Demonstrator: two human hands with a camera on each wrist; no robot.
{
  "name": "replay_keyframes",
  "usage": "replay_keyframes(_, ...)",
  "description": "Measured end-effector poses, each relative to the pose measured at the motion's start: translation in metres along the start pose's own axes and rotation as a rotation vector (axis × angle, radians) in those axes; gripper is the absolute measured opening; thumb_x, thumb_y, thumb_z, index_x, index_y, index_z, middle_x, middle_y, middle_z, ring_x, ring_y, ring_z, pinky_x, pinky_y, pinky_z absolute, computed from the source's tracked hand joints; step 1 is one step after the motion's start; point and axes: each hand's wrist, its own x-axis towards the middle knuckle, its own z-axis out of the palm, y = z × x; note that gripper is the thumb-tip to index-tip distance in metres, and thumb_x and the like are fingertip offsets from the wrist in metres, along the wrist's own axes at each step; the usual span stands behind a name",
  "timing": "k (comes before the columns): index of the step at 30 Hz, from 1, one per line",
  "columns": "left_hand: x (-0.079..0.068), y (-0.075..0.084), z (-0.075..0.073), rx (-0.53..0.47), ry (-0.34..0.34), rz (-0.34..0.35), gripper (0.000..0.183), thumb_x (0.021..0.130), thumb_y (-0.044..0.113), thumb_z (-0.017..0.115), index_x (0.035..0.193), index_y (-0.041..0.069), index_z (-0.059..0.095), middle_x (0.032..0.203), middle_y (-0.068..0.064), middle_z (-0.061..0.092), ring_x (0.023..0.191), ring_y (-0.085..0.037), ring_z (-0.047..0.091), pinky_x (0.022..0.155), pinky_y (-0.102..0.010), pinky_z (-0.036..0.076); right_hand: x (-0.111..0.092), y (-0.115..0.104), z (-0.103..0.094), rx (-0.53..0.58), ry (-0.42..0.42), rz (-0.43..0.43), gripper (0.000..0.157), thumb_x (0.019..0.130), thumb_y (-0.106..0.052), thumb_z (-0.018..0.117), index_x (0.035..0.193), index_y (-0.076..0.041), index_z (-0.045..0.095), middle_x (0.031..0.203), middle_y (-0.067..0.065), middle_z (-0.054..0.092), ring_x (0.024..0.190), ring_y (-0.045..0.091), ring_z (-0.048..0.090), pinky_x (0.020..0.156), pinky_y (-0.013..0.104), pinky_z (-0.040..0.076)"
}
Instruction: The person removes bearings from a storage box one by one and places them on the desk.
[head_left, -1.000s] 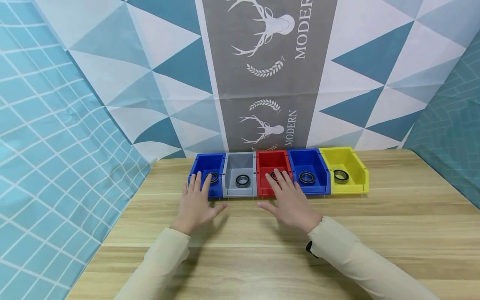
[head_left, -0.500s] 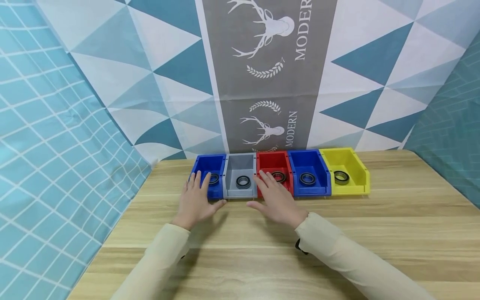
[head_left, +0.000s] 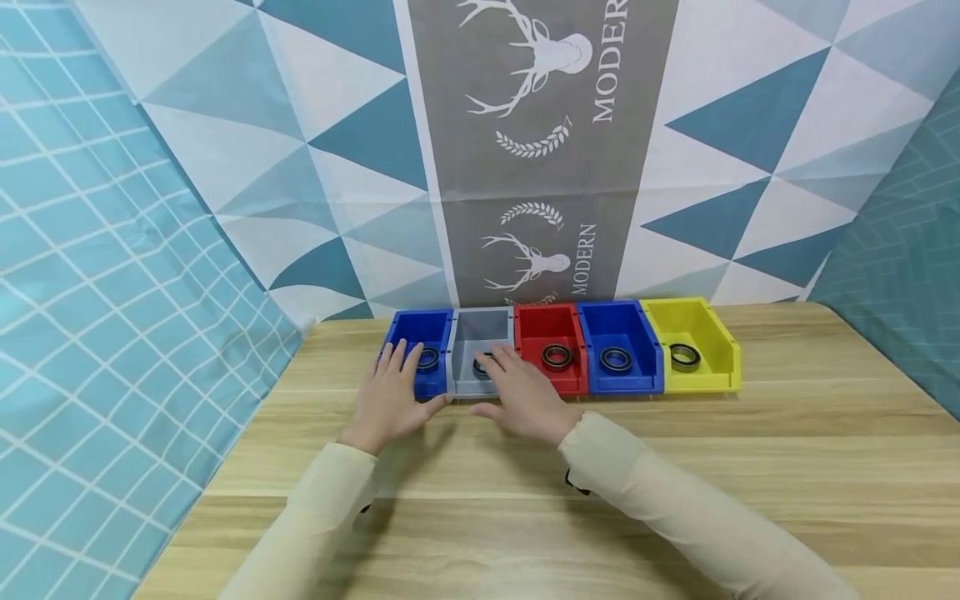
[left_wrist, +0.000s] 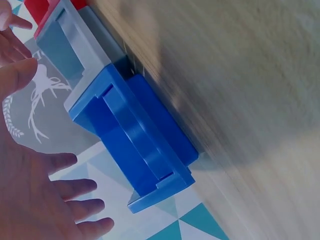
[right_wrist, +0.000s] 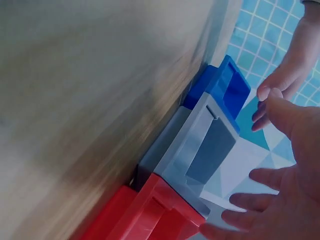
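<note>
My left hand (head_left: 386, 404) is spread with straight fingers in front of the leftmost blue bin (head_left: 420, 325), its fingertips overlapping the bin and part of the bearing (head_left: 428, 358) inside. My right hand (head_left: 525, 396) reaches over the front of the grey bin (head_left: 480, 325), fingers extended and nothing held. Its fingers partly cover the bearing (head_left: 480, 367) in that bin. In the left wrist view the left palm (left_wrist: 30, 195) faces the blue bin (left_wrist: 130, 140) with fingers apart. The right wrist view has the right hand (right_wrist: 280, 195) beside the grey bin (right_wrist: 195, 145), fingers loose.
To the right in the same row stand a red bin (head_left: 543, 321), a second blue bin (head_left: 611, 321) and a yellow bin (head_left: 682, 317). Each holds one black-rimmed bearing, such as the one (head_left: 686, 357) in yellow. The row sits along the wooden table's (head_left: 480, 533) back edge, against a patterned backdrop.
My right hand has moved left, from in front of the red bin to the grey bin, uncovering the red bin's bearing. The left hand has stayed almost still.
</note>
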Motion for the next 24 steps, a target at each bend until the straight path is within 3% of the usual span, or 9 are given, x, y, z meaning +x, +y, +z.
replay_keyframes(8,0.003,-0.003,-0.003,-0.023,-0.022,0.022,0.089,0.082,0.058,0.063,0.147,0.003,0.035,0.152,-0.026,0.033,0.143,-0.045,0.028,0.114,-0.059,0.027,0.016,-0.005,0.001,-0.023,-0.020,-0.038,0.076,0.088,-0.043,0.066,0.149,-0.010,0.034,0.156,0.015,0.031,0.146,0.034,0.030,0.114,0.050,0.033)
replay_keyframes(24,0.009,-0.007,-0.007,-0.056,-0.054,0.035,0.086,0.085,0.057,0.060,0.147,0.002,0.034,0.152,-0.026,0.033,0.143,-0.044,0.029,0.114,-0.057,0.030,0.050,-0.015,0.009,0.033,-0.014,0.037,0.073,0.090,-0.044,0.063,0.147,-0.007,0.036,0.152,0.017,0.038,0.141,0.032,0.039,0.111,0.048,0.038)
